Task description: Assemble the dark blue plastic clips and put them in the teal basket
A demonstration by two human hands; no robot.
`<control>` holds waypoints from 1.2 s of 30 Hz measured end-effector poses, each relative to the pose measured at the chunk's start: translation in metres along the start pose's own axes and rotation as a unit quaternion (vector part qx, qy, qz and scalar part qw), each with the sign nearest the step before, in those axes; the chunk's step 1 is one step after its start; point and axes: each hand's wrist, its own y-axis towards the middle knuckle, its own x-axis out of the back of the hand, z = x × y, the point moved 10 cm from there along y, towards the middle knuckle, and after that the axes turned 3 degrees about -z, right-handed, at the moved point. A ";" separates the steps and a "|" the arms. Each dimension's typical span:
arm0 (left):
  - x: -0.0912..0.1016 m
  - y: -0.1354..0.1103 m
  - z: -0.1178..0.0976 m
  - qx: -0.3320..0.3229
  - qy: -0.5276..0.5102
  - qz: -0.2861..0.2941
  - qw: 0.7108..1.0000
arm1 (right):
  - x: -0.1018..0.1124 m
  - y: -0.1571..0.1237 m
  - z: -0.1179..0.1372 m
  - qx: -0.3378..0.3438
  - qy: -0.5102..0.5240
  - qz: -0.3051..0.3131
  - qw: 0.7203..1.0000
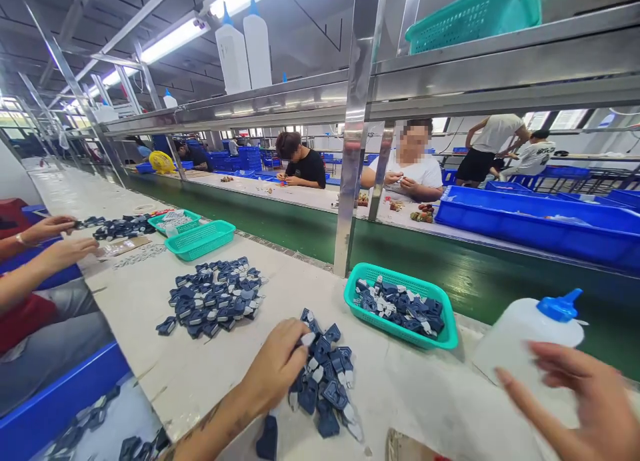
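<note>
My left hand (277,364) is over a small pile of dark blue plastic pieces with white tips (327,381). Its thumb and forefinger are closed at the pile's upper edge on a piece whose white end (307,339) shows; the rest is hidden. On the right, my right hand (585,401) is slightly blurred, its fingers apart and nothing seen in them. Just behind it stands a white squeeze bottle with a blue spout cap (520,328); whether they touch I cannot tell. A green basket (450,314) of similar pieces sits between my hands, farther back.
A larger heap of blue pieces (215,298) lies to the left, with a green tray (200,240) behind it. A co-worker's hands (70,248) work at far left. A metal post (347,181) holds the shelf (310,91). A green belt (280,214) runs behind the table.
</note>
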 end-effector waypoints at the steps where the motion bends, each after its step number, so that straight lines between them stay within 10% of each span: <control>1: -0.009 0.006 -0.003 -0.024 0.028 0.020 0.999 | -0.032 -0.019 0.032 0.066 -0.024 0.129 0.989; 4: -0.032 0.017 -0.006 -0.078 0.093 0.070 0.990 | -0.119 -0.086 0.084 0.072 -0.081 0.405 0.908; 12: -0.025 -0.005 0.017 -0.131 0.111 0.151 0.974 | -0.226 -0.140 0.115 0.057 -0.022 0.467 0.882; 20: -0.001 -0.008 0.024 -0.139 0.100 0.149 0.974 | -0.201 -0.125 0.115 0.056 0.091 0.425 0.899; 28: -0.036 0.019 -0.004 -0.192 0.102 0.167 0.962 | -0.168 -0.101 0.134 0.087 0.099 0.339 0.931; 32: -0.052 0.018 -0.014 -0.235 0.118 0.191 0.946 | -0.124 -0.058 0.131 0.144 -0.050 0.219 0.964; 36: -0.059 0.013 -0.013 -0.255 0.131 0.202 0.937 | -0.126 -0.025 0.118 0.203 -0.257 0.234 0.915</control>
